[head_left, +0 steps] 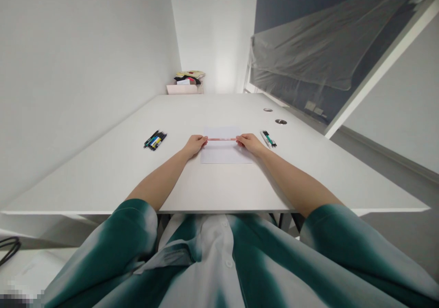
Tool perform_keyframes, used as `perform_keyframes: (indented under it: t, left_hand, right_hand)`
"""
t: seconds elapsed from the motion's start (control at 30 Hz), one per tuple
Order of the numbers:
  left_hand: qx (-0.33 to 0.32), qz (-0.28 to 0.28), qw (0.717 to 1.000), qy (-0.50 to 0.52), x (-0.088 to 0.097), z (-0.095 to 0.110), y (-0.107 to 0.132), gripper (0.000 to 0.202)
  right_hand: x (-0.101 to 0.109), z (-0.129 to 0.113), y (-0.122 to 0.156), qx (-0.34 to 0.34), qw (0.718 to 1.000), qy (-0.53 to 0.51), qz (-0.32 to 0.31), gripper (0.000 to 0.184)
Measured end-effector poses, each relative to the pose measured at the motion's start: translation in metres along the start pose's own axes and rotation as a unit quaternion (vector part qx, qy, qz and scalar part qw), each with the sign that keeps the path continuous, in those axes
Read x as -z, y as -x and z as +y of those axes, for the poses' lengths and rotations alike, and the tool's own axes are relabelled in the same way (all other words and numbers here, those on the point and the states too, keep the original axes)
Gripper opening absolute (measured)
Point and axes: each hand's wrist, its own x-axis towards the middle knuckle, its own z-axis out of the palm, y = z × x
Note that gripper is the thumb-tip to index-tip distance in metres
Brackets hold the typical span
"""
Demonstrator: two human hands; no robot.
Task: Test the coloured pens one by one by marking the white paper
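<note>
A slim pink pen (222,139) is held level over a white sheet of paper (219,153) — its two ends are pinched by the left hand (195,146) and the right hand (248,143), and both hands are closed on it. The sheet is lying on a white table (113,175), near the person. A bundle of pens (155,140) is placed to the left, and more pens (268,139) are lying just beside the right hand. Farther on the right, round grommets (281,121) are set into the table — a pink box (185,88) is seen beyond its far edge.
</note>
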Motion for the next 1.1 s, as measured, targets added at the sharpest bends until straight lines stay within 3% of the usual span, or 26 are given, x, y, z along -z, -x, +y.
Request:
perform_keyframes:
  t: [0.2, 0.37, 0.53, 0.7, 1.1]
  left_hand:
    - [-0.026, 0.011, 0.999, -0.04, -0.003, 0.008, 0.004, 0.025]
    - [-0.107, 0.017, 0.981, -0.162, -0.007, 0.017, 0.014, 0.021]
    - [-0.175, 0.001, 0.947, -0.269, -0.018, 0.024, 0.022, 0.021]
    - [-0.175, 0.035, 0.935, -0.307, -0.024, 0.027, 0.025, 0.028]
    - [-0.189, 0.028, 0.942, -0.277, -0.02, 0.029, 0.024, 0.036]
  right_hand:
    - [-0.005, 0.003, -0.005, -0.006, 1.0, 0.013, 0.003, 0.024]
    - [-0.013, -0.004, -0.002, 0.03, 0.996, 0.078, -0.01, 0.018]
    - [-0.019, -0.017, 0.011, 0.137, 0.953, 0.266, -0.042, 0.03]
    - [-0.029, -0.029, 0.019, 0.169, 0.908, 0.375, -0.081, 0.036]
    - [-0.034, -0.031, 0.021, 0.144, 0.921, 0.345, -0.114, 0.042]
